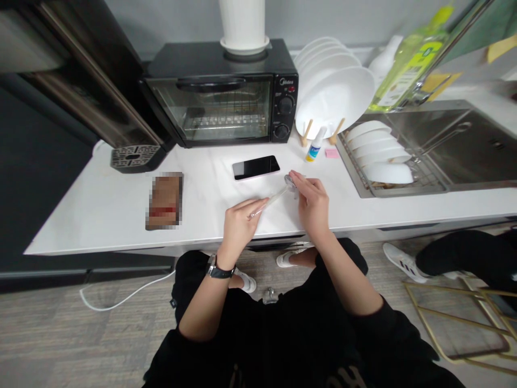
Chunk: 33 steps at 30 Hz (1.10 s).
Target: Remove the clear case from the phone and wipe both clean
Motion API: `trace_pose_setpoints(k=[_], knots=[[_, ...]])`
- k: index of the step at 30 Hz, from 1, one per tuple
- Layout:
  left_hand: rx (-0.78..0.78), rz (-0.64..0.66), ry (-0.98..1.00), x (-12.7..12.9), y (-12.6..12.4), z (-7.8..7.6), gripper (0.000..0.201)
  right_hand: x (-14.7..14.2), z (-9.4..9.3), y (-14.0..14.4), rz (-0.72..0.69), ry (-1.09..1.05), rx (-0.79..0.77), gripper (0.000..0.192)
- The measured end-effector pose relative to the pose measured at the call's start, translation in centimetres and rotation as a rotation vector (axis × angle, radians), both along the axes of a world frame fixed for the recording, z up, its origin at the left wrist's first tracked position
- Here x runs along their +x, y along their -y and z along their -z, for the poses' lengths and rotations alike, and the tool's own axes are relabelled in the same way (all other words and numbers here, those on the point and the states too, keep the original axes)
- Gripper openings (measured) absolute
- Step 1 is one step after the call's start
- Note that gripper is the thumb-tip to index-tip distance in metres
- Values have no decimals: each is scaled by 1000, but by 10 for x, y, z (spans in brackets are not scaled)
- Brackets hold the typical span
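I am holding a spoon (pixel 276 196) at a slant over the counter (pixel 210 215), near its front edge. My left hand (pixel 242 220) is pinching the handle, while the fingers of my right hand (pixel 314 203) are curling close about the bowl end; whether they are gripping it or only touching it, I cannot tell. A watch (pixel 221 271) is circling my left wrist.

Just beyond the spoon, a phone (pixel 256 167) is lying flat with its dark screen up. To its right a small bottle (pixel 315 146) is standing near a pink piece (pixel 332 153). Farther left, a brown item (pixel 163 202) is lying on the counter, too pixelated to identify.

Behind the phone a toaster oven (pixel 226 108) is sitting with a white pot (pixel 243 24) on top. Beside it, white plates (pixel 335 97) are standing on edge, and at the far right white bowls (pixel 379 148) are leaning in a rack at the sink (pixel 480 143).
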State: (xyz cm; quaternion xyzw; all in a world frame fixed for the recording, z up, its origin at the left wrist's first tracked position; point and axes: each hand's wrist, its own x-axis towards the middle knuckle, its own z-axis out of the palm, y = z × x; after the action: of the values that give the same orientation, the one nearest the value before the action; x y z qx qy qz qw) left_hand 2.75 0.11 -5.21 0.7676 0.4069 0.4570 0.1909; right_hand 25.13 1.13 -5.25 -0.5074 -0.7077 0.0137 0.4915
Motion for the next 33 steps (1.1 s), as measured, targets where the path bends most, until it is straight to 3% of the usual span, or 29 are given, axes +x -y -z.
trace_pose_setpoints(k=[7, 12, 17, 23, 25, 29, 33], knots=[[34, -4, -3, 2, -1, -2, 21, -16, 0, 9, -6, 35, -5, 65], [90, -85, -72, 1, -2, -1, 26, -61, 2, 40, -213, 72, -8, 70], [137, -143, -90, -1, -3, 1, 34, -82, 4, 55, -261, 66, -15, 72], [102, -75, -83, 1, -1, -4, 27, -52, 2, 36, -291, 85, 8, 75], [65, -29, -53, 1, 0, -4, 19, -36, 1, 24, -234, 68, 0, 76], [13, 0, 1, 1, 1, -1, 22, -7, -2, 2, -45, 27, -30, 69], [7, -6, 11, 1, 0, 1, 23, 3, -3, -6, -20, 23, -49, 65]])
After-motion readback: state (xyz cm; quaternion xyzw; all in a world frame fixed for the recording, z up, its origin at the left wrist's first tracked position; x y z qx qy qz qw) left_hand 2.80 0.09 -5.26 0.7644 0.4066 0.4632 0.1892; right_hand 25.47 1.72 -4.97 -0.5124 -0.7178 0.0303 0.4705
